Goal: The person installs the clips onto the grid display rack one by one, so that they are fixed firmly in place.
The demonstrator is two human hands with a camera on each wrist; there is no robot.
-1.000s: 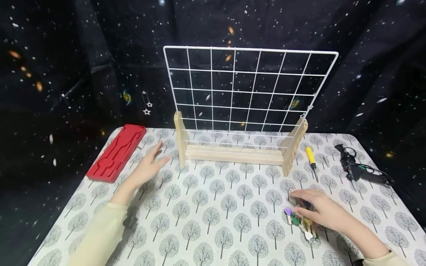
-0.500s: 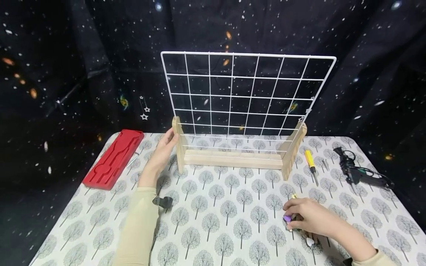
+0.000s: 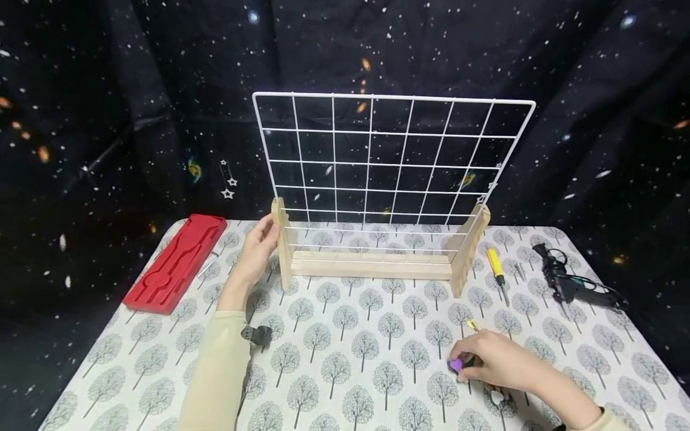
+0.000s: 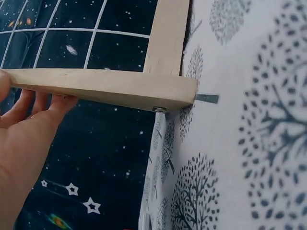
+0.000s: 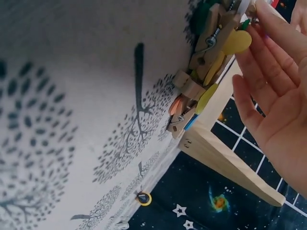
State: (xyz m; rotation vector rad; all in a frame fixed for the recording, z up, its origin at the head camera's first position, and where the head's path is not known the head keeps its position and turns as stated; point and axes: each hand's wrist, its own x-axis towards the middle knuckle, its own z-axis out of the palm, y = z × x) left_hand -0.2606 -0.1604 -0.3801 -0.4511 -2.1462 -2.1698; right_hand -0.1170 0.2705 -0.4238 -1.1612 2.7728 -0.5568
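A wooden stand with a white wire grid leaning back in it stands at the rear of the table. My left hand grips its left wooden upright, thumb on one face and fingers on the other. Near the front right, my right hand pinches a clothespin with a purple heart between thumb and fingers. Beneath and beside that hand lie several wooden clothespins with coloured hearts, partly hidden; a yellow one and a white heart peek out.
A red moulded tray lies at the left, a thin metal piece beside it. Right of the stand are a yellow-handled screwdriver, small metal bits and a black corded tool. A dark star-print curtain hangs behind.
My left hand has moved right and taken hold of the stand's left upright. My right hand has gone from hovering over the clothespins to pinching the purple-heart one, shifting slightly left and nearer.
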